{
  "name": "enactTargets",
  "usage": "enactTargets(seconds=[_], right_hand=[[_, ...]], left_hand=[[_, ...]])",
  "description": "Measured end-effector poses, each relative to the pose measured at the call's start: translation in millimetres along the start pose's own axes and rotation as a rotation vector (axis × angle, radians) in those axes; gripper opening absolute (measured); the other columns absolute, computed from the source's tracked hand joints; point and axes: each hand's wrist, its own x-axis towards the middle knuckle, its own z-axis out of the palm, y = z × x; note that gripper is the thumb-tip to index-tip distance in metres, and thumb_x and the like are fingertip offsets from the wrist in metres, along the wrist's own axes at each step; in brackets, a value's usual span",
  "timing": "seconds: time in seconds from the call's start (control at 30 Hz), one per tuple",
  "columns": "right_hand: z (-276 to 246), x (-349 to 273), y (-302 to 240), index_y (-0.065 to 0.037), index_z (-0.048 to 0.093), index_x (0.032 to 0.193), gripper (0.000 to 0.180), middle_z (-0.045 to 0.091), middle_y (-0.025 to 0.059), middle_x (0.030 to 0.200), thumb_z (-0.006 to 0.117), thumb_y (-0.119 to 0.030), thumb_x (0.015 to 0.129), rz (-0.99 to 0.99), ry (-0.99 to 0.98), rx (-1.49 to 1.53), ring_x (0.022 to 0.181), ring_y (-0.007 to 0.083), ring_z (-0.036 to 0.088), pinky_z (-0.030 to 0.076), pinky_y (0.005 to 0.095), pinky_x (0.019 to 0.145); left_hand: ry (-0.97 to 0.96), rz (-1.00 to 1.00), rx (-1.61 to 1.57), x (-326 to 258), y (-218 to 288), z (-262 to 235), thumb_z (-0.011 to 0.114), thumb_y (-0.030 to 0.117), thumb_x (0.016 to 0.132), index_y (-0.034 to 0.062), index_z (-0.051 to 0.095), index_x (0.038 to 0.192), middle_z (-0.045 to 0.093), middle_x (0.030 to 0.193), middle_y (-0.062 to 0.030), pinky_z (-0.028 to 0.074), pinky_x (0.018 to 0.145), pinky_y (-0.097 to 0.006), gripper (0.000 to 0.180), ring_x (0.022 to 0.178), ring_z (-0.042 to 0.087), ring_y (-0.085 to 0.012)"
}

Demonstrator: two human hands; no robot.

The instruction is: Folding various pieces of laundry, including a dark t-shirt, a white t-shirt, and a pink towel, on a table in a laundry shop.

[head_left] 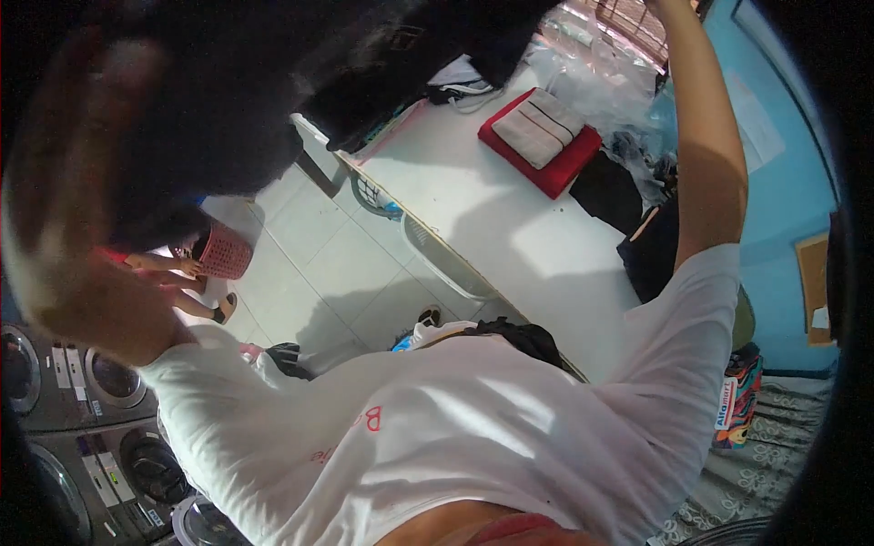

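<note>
A large dark garment spreads in the air across the upper left, high above the floor and the table's far end. My raised left hand is blurred against this cloth, so its fingers and grip cannot be made out. Up at the top edge, only a sliver of my right hand shows at the end of my stretched arm; its fingers are cut off. Below and left of it, a folded pale cloth with dark stripes lies on a folded red cloth on the white table.
Clear plastic bags and black clothes lie along the table's wall side. Baskets stand beneath its left edge. At left, another person's hand touches a pink basket. Stacked front-loading machines line the lower left.
</note>
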Motion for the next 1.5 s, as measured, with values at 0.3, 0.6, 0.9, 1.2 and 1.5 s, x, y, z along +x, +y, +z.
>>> enactTargets(seconds=[0.3,0.6,0.9,1.2,1.5], right_hand=[[-292.0,-186.1,157.0,-0.004,0.05,0.098,0.028,0.044,0.0011,0.082,0.032,-0.022,0.086,0.248,-0.017,-0.565,0.08,0.0146,0.042,0.033,0.0248,0.076],[-259.2,-383.2,187.5,-0.002,0.051,0.084,0.016,0.051,0.0151,0.09,0.058,-0.004,0.07,0.247,0.118,-1.039,0.089,0.0294,0.049,0.038,0.034,0.078],[-145.6,-480.3,202.6,-0.001,0.052,0.086,0.023,0.051,0.0137,0.095,0.063,-0.015,0.071,0.801,0.257,-0.882,0.094,0.0284,0.048,0.038,0.0364,0.083],[-77.2,-482.0,239.8,-0.028,0.016,0.132,0.095,-0.004,0.0161,0.138,0.063,-0.06,0.057,1.339,0.021,-1.354,0.124,0.0435,-0.002,0.008,0.0592,0.096],[-94.1,-476.0,265.8,-0.024,0.022,0.13,0.09,0.004,0.0166,0.137,0.065,-0.056,0.058,1.231,0.238,-1.417,0.125,0.0387,0.002,0.006,0.0603,0.095]], left_hand=[[-0.836,-0.072,-0.853,-13.9,58.1,306.4,0.046,0.011,0.083,0.0006,0.033,0.101,0.049,0.071,-0.0178,0.039,0.058,-0.037,0.024,0.062,0.051,-0.0316],[-0.777,-0.204,-0.82,-102.9,28.1,516.7,0.052,0.012,0.079,0.0025,0.049,0.101,0.055,0.092,-0.0151,0.043,0.074,-0.034,0.024,0.083,0.055,-0.027],[-0.049,-0.741,0.303,-122.2,-264.8,477.6,0.061,0.026,0.07,0.0046,0.057,0.091,0.055,0.096,-0.0122,0.037,0.08,-0.04,0.03,0.093,0.048,-0.0294],[-0.423,-0.935,0.094,-99.5,-376.6,480.4,0.048,0.033,0.08,0.0021,0.044,0.102,0.052,0.098,-0.0226,0.036,0.081,-0.045,0.038,0.093,0.049,-0.038],[-0.419,-0.703,-0.05,-34.0,-419.6,529.7,0.052,0.048,0.075,0.002,0.041,0.104,0.054,0.097,-0.0218,0.041,0.076,-0.042,0.055,0.091,0.052,-0.0371]])
